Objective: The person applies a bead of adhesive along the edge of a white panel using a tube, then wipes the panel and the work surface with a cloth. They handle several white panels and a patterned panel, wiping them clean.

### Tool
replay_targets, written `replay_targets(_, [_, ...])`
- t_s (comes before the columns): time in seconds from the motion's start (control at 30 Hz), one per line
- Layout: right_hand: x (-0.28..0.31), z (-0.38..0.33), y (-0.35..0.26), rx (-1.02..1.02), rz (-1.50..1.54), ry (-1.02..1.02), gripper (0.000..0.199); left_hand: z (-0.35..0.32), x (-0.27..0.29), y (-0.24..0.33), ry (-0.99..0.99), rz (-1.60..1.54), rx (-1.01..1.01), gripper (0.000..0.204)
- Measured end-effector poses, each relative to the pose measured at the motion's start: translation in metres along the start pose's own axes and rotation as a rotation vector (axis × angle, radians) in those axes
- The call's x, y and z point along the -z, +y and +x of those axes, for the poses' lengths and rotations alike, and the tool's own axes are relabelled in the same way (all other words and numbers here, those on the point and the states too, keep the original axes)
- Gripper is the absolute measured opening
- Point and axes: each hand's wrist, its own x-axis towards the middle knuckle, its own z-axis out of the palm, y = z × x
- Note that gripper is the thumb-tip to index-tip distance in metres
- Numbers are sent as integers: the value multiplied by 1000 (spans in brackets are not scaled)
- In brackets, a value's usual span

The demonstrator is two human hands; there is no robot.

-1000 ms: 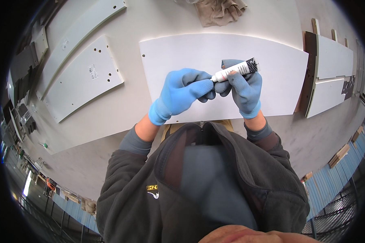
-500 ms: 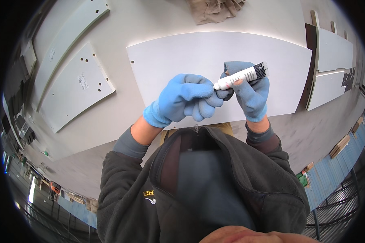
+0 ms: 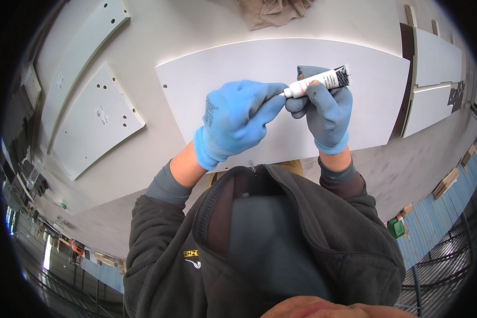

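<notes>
Pinching with its thumb and forefinger, the left hand (image 3: 241, 119), in a bright blue knitted glove, was closed at the narrow white tip (image 3: 286, 94) of a slim white tube with a black patterned end (image 3: 307, 87). Whether this tip was a cap or a nozzle, I could not tell. The right hand (image 3: 328, 114), in a blue-grey coated glove, gripped the body of the tube between the thumb and the bent fingers. The tube was at two o'clock from the left hand, slightly tilted, with its black end directed to two o'clock and its tip to eight.

Both hands were above a large white flat panel with a curved far edge (image 3: 206, 74), which lay on a pale grey bench (image 3: 153, 40). From the hands, a crumpled brown cloth (image 3: 273, 11) lay at twelve o'clock. At nine o'clock there was a white tapered panel with round holes (image 3: 85, 135), and at three o'clock some white rectangular boards (image 3: 434, 61) lay near together.
</notes>
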Motion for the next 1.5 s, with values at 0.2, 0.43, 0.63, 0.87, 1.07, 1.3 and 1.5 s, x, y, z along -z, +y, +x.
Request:
replay_targets(0.2, [-2,-1,-8,36,-36,21,32,8,9,19,-138,-508,577,21])
replay_targets(0.43, [-1,3,-7,22,-12,41,30,16,29,13,-450,-871,904,48])
replay_targets(0.63, [-4,0,-6,-9,45,51,29,-6,0,19,30,-458,512,31])
replay_targets(0.87, [-10,-8,-5,8,122,-8,26,-10,1,19,57,-208,147,23])
replay_targets(1.07, [-12,-26,-17,8,162,-41,22,-20,7,37,3,-202,133,16])
replay_targets(1.3, [-15,-59,-15,78,185,40,22,-37,13,64,-94,-358,340,20])
replay_targets(1.5, [-15,-95,-10,167,256,60,18,-57,6,90,-104,-331,372,21])
